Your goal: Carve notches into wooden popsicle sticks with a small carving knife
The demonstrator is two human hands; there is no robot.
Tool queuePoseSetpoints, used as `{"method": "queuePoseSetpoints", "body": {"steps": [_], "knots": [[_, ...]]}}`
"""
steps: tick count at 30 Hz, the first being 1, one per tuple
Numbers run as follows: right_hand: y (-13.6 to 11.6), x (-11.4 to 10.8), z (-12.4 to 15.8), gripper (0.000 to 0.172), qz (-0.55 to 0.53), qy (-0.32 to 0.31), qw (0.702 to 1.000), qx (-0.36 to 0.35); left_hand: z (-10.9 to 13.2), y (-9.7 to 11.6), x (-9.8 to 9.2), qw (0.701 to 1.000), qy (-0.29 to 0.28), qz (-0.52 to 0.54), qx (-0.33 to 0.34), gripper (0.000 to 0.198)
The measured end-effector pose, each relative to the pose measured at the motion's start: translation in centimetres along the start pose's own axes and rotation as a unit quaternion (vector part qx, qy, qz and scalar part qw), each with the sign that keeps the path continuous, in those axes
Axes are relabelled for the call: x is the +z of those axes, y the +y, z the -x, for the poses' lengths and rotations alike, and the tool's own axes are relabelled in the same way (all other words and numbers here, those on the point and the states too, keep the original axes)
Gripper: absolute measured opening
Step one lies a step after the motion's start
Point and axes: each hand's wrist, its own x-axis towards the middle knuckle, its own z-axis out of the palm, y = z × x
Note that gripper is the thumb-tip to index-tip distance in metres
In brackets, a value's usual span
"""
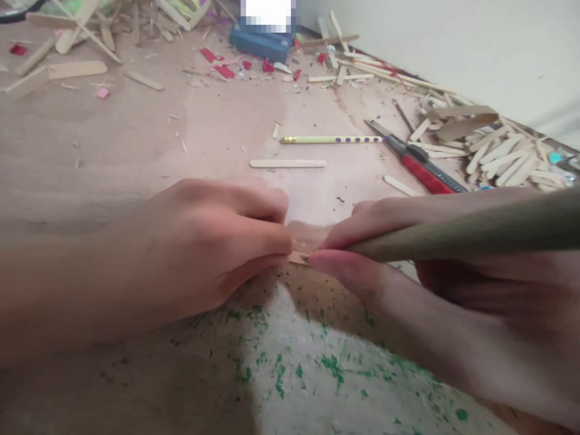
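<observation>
My left hand (199,248) is closed, its fingertips pinching a small piece of wooden stick (299,257) against the wooden board. My right hand (408,266) grips a long wooden-handled tool (475,232) like a pen, with its tip meeting the small piece between both hands. The tool's tip is hidden by my fingers.
A wooden ice-cream stick (287,163) and a green dotted pencil (333,139) lie just beyond my hands. A red utility knife (417,166) lies to the right, beside a heap of sticks (502,157). A blue box (260,42), red scraps and more sticks lie at the far edge. Green flecks cover the near surface.
</observation>
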Motion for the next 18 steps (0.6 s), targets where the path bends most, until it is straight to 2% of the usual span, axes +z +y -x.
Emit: {"method": "queuePoseSetpoints", "body": {"steps": [3, 6, 11, 13, 18], "knots": [[0.3, -0.3, -0.4, 0.014, -0.021, -0.039, 0.999, 0.027, 0.0, 0.3, 0.0, 1.000, 0.003, -0.013, 0.003, 0.039], [0.8, -0.8, -0.7, 0.012, -0.034, -0.041, 0.997, 0.056, 0.1, 0.4, 0.0, 1.000, 0.004, -0.021, 0.002, 0.036], [1.1, -1.2, -0.7, 0.010, -0.031, -0.068, 0.997, 0.028, 0.1, 0.3, 0.2, 0.999, 0.005, -0.030, 0.008, 0.035], [1.0, -1.1, -0.7, 0.012, -0.033, -0.059, 0.997, 0.040, -0.1, 0.3, 0.1, 0.999, 0.011, -0.028, 0.013, 0.036], [0.7, -0.3, -1.0, 0.030, -0.048, -0.004, 0.993, 0.107, -0.4, 0.4, -0.1, 0.999, 0.022, -0.030, 0.014, 0.038]]}}
